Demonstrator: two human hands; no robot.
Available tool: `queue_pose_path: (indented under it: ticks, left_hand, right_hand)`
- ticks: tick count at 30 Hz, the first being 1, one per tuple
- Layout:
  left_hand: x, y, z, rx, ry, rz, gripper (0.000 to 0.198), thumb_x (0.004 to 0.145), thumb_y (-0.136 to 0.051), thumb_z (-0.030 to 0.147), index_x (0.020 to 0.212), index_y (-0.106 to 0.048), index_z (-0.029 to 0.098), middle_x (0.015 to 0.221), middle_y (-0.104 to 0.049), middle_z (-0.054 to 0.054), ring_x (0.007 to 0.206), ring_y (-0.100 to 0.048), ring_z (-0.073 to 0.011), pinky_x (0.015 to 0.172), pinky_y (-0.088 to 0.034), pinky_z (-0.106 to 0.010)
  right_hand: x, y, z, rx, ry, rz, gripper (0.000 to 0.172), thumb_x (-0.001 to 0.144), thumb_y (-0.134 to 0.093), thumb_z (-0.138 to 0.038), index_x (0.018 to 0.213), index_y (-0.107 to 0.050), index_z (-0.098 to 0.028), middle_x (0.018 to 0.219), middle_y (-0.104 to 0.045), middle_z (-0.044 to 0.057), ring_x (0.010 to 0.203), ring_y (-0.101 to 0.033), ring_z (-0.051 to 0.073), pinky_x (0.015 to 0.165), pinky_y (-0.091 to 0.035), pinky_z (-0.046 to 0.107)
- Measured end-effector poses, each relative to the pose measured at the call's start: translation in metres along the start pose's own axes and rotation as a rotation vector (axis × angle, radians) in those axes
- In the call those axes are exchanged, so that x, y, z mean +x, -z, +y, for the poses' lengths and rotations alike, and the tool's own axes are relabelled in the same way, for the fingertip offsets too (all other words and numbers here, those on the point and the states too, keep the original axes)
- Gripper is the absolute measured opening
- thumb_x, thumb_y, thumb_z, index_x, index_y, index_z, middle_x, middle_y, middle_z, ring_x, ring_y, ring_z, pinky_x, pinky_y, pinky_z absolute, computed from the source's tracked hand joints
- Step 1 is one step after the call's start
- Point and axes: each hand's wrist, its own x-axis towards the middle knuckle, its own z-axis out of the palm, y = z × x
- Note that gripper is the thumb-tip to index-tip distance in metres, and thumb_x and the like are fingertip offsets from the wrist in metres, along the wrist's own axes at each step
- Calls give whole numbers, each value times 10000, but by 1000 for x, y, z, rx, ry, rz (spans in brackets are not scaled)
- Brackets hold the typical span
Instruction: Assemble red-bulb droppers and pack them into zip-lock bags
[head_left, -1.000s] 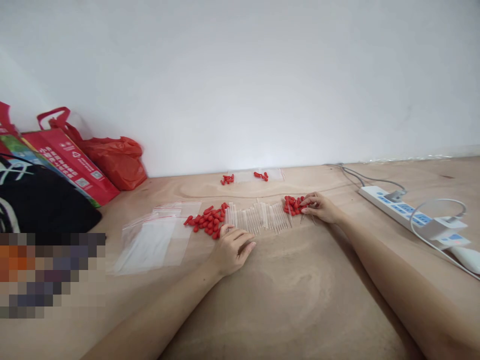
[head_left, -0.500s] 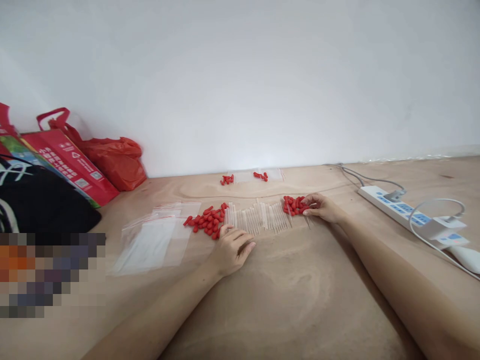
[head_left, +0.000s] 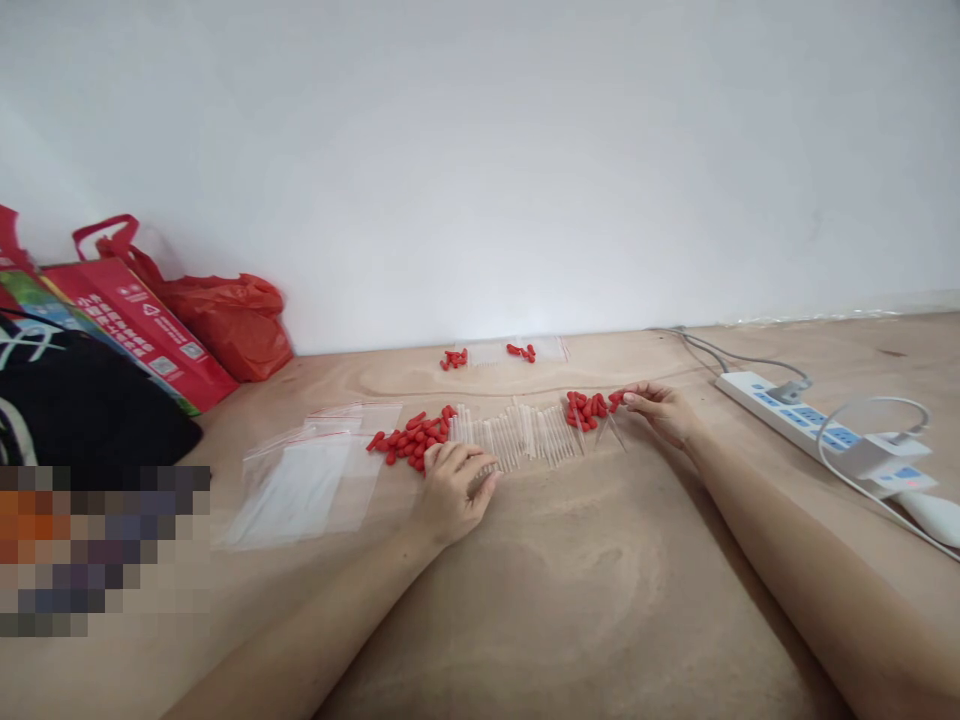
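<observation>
red bulbs [head_left: 417,436] lie right of white-lettered bag [head_left: 146,325].

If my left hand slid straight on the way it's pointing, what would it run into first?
Most likely the row of thin clear tubes just ahead of your left hand; they may even be touching, since depth there is unclear.

Head-worn view (single camera), facing forward and down, tabletop [head_left: 570,600] near
</observation>
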Motion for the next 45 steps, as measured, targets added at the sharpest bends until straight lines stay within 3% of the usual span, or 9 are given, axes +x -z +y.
queue_pose_path:
  ticks: [5, 9, 12, 17, 22, 31, 36, 41, 45]
  left_hand:
    - [1, 0, -3, 92, 149, 75, 73, 747, -538, 259, 719, -584, 210, 826, -606, -30, 813, -512, -207, 746, -309, -389]
    - [3, -1, -6, 116, 168, 78, 61, 733, -550, 252, 689, -572, 217, 842, -606, -30, 830, -507, -217, 757, -303, -406]
    - [8, -4, -13, 150, 198, 60, 37, 715, -563, 250, 697, -577, 222, 881, -600, -38, 865, -497, -233, 756, -305, -418]
    - [26, -12, -17, 216, 315, -38, 154, 668, -593, 368, 711, -594, 220, 929, -566, -73, 901, -459, -284, 735, -310, -453]
    - [45, -22, -8, 308, 385, -148, 229, 623, -594, 399, 659, -589, 172, 905, -546, -126, 904, -434, -326, 739, -306, -474]
    - [64, -38, -5, 491, 419, -161, 279, 622, -547, 380, 656, -652, 124, 862, -565, -182, 875, -439, -342, 700, -321, -455]
    - [72, -39, -2, 506, 489, -270, 321, 665, -499, 344, 769, -682, 103, 929, -563, -193, 933, -420, -327, 752, -301, -431]
    - [75, -38, 1, 477, 503, -303, 328, 689, -481, 315, 801, -676, 77, 942, -560, -205, 954, -416, -340, 781, -292, -448]
    - [77, -26, 7, 411, 475, -330, 318, 756, -426, 303, 794, -644, 74, 954, -555, -202, 964, -428, -345, 776, -316, -455]
  right_hand:
    - [-3, -21, -6, 99, 70, 58, 333, 617, -652, -454, 827, -600, -201, 706, -597, 11, 639, -565, 133, 666, -472, 322]
    - [-17, -48, -13, -113, 168, 76, 380, 736, -519, -472, 1004, -537, -203, 675, -541, -11, 528, -523, 105, 528, -454, 269]
    - [-38, -69, -16, -336, 302, -53, 337, 796, -447, -423, 1048, -496, -206, 740, -541, 10, 509, -497, 103, 491, -431, 260]
    - [-69, -91, -19, -661, 548, -325, 265, 809, -465, -295, 1063, -492, -220, 796, -563, 45, 671, -537, 152, 636, -442, 297]
    - [-77, -95, -18, -717, 568, -365, 257, 826, -447, -302, 1062, -488, -208, 802, -565, 56, 682, -542, 160, 621, -439, 291]
    - [-75, -95, -16, -753, 597, -433, 273, 833, -445, -294, 1086, -488, -200, 850, -576, 69, 727, -545, 165, 640, -436, 291]
    - [-74, -95, -14, -749, 623, -434, 265, 838, -445, -294, 1071, -507, -182, 852, -573, 72, 736, -543, 159, 645, -435, 281]
    - [-74, -96, -15, -750, 636, -432, 254, 837, -452, -292, 1046, -528, -170, 851, -568, 75, 726, -539, 154, 639, -433, 276]
    - [-73, -97, -15, -673, 648, -399, 216, 833, -463, -279, 993, -552, -166, 806, -562, 65, 704, -531, 145, 636, -436, 271]
